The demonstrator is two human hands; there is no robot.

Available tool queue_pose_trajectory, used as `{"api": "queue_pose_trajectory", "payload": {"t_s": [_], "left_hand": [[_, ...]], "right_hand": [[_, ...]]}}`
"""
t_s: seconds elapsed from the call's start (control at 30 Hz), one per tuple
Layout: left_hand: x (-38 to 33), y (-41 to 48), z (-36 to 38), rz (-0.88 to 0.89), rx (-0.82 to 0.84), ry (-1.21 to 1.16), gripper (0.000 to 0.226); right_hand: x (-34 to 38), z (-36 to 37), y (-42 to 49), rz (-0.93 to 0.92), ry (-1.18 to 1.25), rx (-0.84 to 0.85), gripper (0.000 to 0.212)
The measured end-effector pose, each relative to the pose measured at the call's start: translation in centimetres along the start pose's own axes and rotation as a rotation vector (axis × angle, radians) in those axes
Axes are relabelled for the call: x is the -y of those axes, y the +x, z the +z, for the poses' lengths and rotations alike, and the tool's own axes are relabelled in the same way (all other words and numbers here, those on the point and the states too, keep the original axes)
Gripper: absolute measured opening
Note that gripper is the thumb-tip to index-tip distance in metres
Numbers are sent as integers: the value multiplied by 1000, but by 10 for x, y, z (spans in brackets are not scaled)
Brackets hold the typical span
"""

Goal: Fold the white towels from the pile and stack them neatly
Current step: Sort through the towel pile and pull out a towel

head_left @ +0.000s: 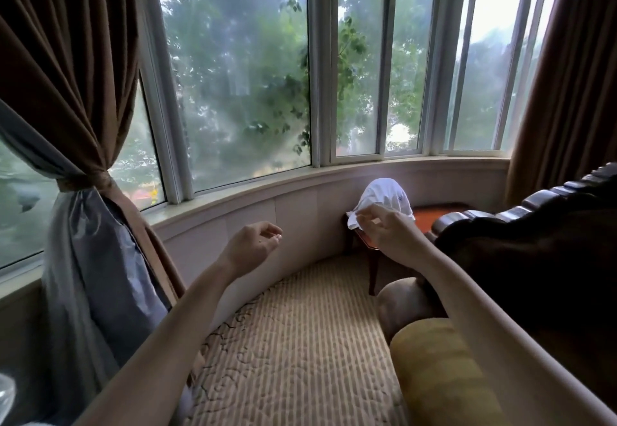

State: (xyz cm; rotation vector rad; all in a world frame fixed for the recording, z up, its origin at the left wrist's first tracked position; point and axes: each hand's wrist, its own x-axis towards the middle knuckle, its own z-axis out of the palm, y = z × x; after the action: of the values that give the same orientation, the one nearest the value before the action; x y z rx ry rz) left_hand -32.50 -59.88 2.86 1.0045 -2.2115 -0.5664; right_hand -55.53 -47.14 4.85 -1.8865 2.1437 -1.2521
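No folded stack shows yet, so I judge nearly all remains: my right hand (387,232) pinches a corner of the white towel (384,200) heaped on the surface just beyond it, while my left hand (252,245) hovers loosely curled, empty.

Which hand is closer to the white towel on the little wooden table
Right. The right hand reaches the white towel and pinches its near edge. The left hand hangs in the air well to the towel's left, holding nothing.
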Motion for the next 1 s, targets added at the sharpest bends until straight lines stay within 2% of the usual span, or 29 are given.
{"api": "queue_pose_trajectory", "payload": {"t_s": [0.23,0.6,1.0], "left_hand": [[57,122,26,31,22,-36,19],[143,343,33,88,24,-67,14],[211,526,119,74,92,-51,12]], "right_hand": [[-46,48,110,33,-23,-16,22],[-119,98,286,194,-24,-133,26],[-234,151,446,226,2,-111,21]]}}
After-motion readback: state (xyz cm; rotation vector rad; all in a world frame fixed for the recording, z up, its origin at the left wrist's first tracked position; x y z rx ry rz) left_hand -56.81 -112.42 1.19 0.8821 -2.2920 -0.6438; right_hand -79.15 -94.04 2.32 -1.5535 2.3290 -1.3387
